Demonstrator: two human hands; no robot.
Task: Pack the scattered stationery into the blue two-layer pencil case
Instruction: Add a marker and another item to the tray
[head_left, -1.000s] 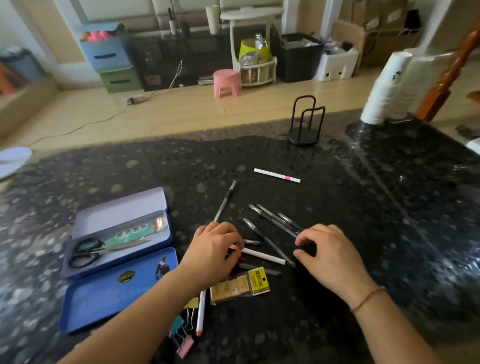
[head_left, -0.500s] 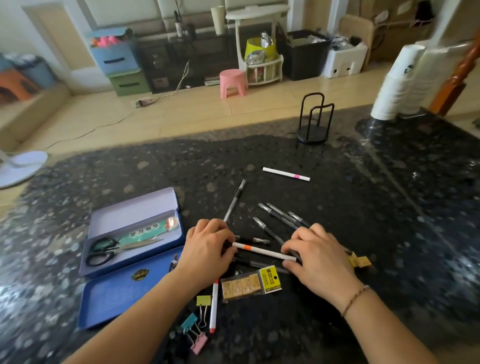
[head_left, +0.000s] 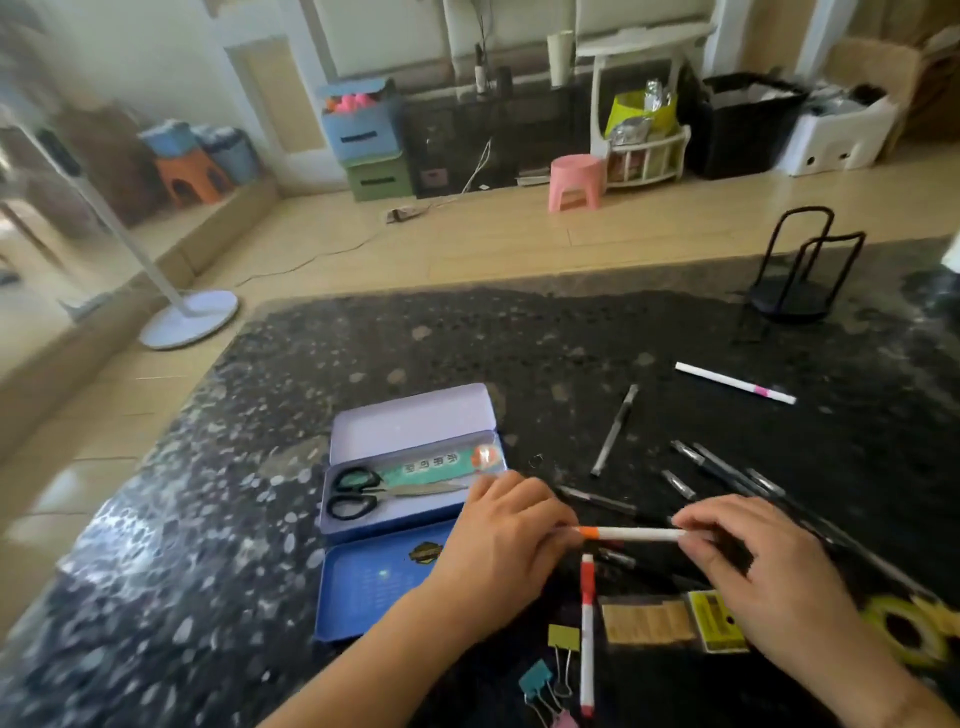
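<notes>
From the head camera, both hands hold one white pen with an orange band (head_left: 631, 533) level above the black speckled table (head_left: 467, 353): the left hand (head_left: 511, 540) pinches its orange end with curled fingers, and the right hand (head_left: 763, 566) pinches the other end. The blue pencil case (head_left: 410, 421) lies open just left of the left hand, holding one pair of scissors (head_left: 374, 491) and one green ruler (head_left: 431, 465). One white pen with red ends (head_left: 587, 634) lies below the hands, and one white pen with a pink band (head_left: 735, 383) lies far off. About six dark pens (head_left: 615, 431) are scattered; blur hinders an exact count. At least three binder clips (head_left: 563, 642), one tan eraser pack (head_left: 649, 623) and one yellow tape roll (head_left: 904, 631) lie near the front edge.
</notes>
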